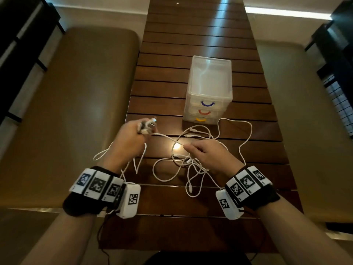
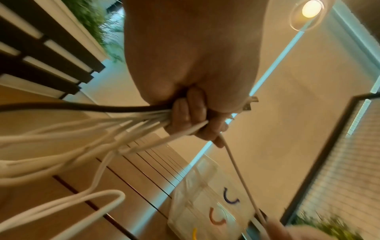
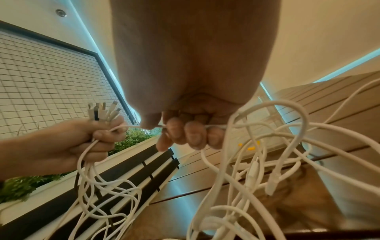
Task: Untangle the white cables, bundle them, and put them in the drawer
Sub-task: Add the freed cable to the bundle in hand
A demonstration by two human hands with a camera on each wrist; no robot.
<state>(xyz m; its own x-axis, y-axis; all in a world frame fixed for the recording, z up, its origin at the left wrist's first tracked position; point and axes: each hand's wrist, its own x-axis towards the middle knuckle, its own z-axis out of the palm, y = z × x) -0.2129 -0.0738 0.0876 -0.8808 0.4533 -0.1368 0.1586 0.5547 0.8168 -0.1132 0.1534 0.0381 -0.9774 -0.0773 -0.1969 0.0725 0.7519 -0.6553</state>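
Note:
My left hand is raised over the table's left edge and grips several white cables in a fist, their plug ends sticking up above the fingers. One white cable runs taut from that fist to my right hand, which pinches it between thumb and curled fingers. More white cables lie tangled in loops on the table under and beyond my right hand. The clear plastic drawer unit stands behind them, its blue, red and yellow handled drawers all closed.
The dark slatted wooden table runs away from me, with padded tan benches on both sides. Loose cable loops hang off the table's left edge below my left hand. Dark slatted frames stand at both far sides.

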